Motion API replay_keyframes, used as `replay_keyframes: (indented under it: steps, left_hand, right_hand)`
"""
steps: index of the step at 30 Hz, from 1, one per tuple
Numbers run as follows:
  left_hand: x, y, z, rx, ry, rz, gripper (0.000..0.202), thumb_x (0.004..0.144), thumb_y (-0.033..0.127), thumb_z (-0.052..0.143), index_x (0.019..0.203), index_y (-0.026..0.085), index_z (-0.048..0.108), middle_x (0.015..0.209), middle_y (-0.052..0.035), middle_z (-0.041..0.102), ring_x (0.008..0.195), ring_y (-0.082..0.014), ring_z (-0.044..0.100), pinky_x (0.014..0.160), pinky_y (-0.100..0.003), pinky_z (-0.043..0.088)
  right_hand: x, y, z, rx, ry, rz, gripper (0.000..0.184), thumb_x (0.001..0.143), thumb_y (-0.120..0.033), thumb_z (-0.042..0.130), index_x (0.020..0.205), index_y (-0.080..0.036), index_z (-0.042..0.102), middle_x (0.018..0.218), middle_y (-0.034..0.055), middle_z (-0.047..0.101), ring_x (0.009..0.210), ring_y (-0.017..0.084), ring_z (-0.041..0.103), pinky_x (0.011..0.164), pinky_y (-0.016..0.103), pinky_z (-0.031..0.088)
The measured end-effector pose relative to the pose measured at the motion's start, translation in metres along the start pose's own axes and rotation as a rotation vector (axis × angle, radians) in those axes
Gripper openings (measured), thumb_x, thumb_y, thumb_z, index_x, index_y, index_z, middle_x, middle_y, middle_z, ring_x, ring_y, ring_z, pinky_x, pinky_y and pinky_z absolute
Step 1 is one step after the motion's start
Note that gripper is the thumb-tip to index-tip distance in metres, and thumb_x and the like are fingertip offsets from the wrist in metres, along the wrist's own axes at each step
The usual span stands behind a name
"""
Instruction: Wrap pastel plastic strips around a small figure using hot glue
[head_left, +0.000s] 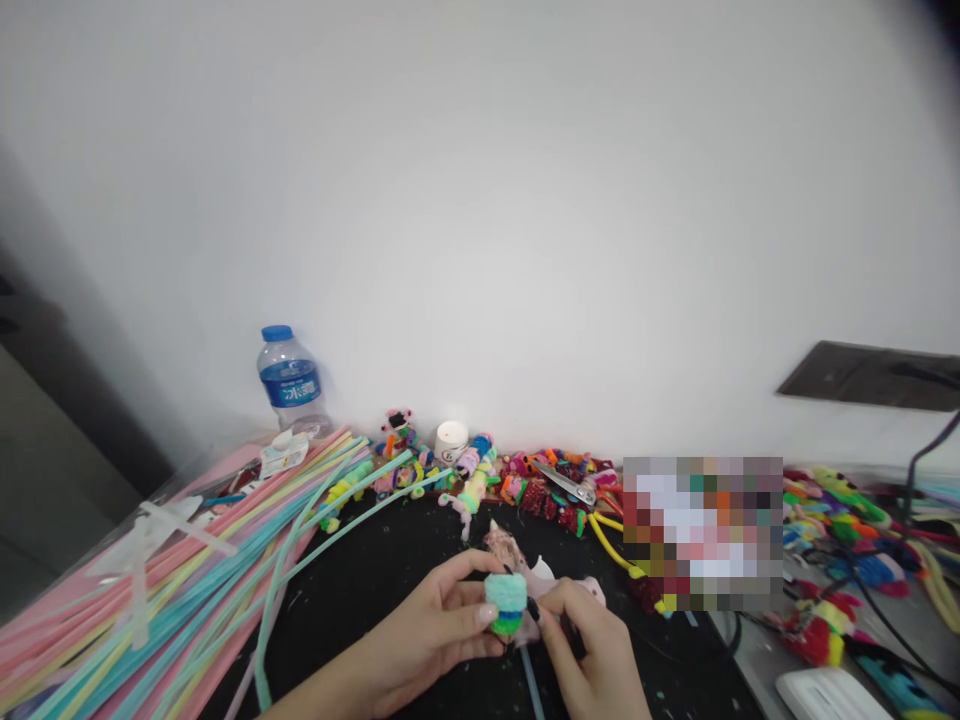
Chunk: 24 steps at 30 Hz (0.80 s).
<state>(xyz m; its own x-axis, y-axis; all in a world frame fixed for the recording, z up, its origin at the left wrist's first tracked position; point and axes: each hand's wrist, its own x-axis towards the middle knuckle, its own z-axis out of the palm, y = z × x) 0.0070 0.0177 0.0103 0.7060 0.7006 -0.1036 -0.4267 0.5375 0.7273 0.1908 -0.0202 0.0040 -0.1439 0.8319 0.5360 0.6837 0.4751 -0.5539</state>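
Above the black surface (360, 590), left hand (439, 620) extends from lower left, thumb and fingers pinching the fuzzy blue-green piece (506, 595); right hand (596, 645) just beside it, fingers curled inward; cannot tell their grip.

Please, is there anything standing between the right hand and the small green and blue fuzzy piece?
Nothing visible does. The left hand holds the fuzzy piece, and the right hand has its fingertips close beside it; whether they touch it, I cannot tell.
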Motion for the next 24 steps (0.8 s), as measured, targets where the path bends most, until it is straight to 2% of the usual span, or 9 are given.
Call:
replay_keyframes:
  steps: [15,24]
  left_hand:
    - [-0.0007,-0.0013,0.0014,0.016,-0.019,0.005,0.025,0.076,0.016,0.066,0.098,0.018,0.055,0.093,-0.007,0.065,0.088,-0.017,0.063,0.075,-0.028,0.042]
    - [0.0002,0.0012,0.0036,0.041,-0.01,0.001,0.026,0.074,0.017,0.068,0.097,0.018,0.056,0.09,-0.0059,0.066,0.081,-0.015,0.063,0.072,-0.027,0.042]
  right_hand:
    - [-0.0009,0.0002,-0.0002,0.007,0.021,-0.02,0.024,0.087,-0.018,0.042,0.064,-0.019,0.049,0.058,-0.0016,0.056,0.053,0.013,0.052,0.053,0.022,0.039]
    - [-0.0025,0.0013,0.0006,0.019,-0.003,0.002,0.026,0.088,-0.02,0.042,0.064,-0.019,0.05,0.058,-0.0008,0.055,0.053,0.013,0.052,0.052,0.022,0.039]
